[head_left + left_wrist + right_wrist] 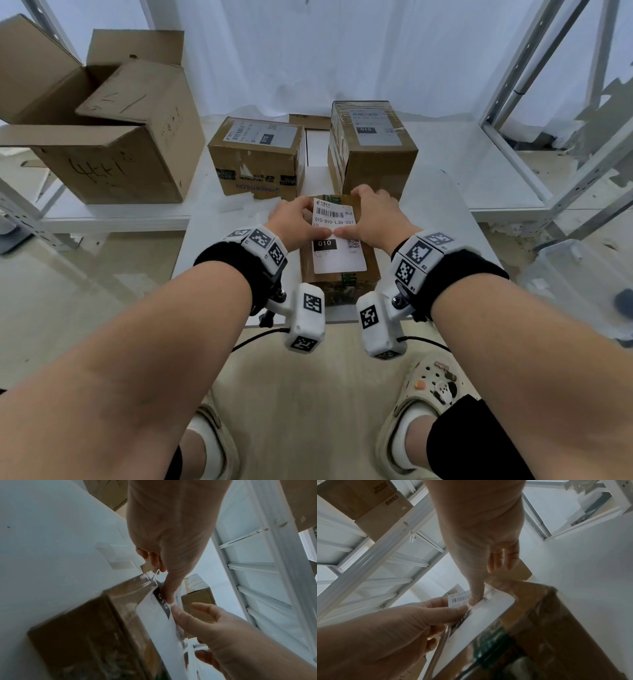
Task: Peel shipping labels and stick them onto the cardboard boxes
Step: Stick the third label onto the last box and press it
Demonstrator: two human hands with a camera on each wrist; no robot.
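Observation:
A small brown cardboard box (372, 255) lies lengthwise on the white table, with a white shipping label (339, 262) on its top face. The label's near half lies flat; its barcode end (459, 599) looks slightly lifted. My left hand (294, 222) pinches the label's left edge, thumb on top and fingers curled beneath. The thumb of my right hand (376, 216) presses on the label's middle, tip to tip with the left thumb. Its fingers rest over the box's far end. The wrist views show the same label (154, 623) and box (556, 622).
Two labelled boxes (257, 154) (373, 147) stand just behind the small one. A big open carton (102, 144) sits on the left shelf. Peeled backing scraps (236, 205) lie left of my hands. Metal racking (555, 130) and a clear bin (582, 274) are at the right.

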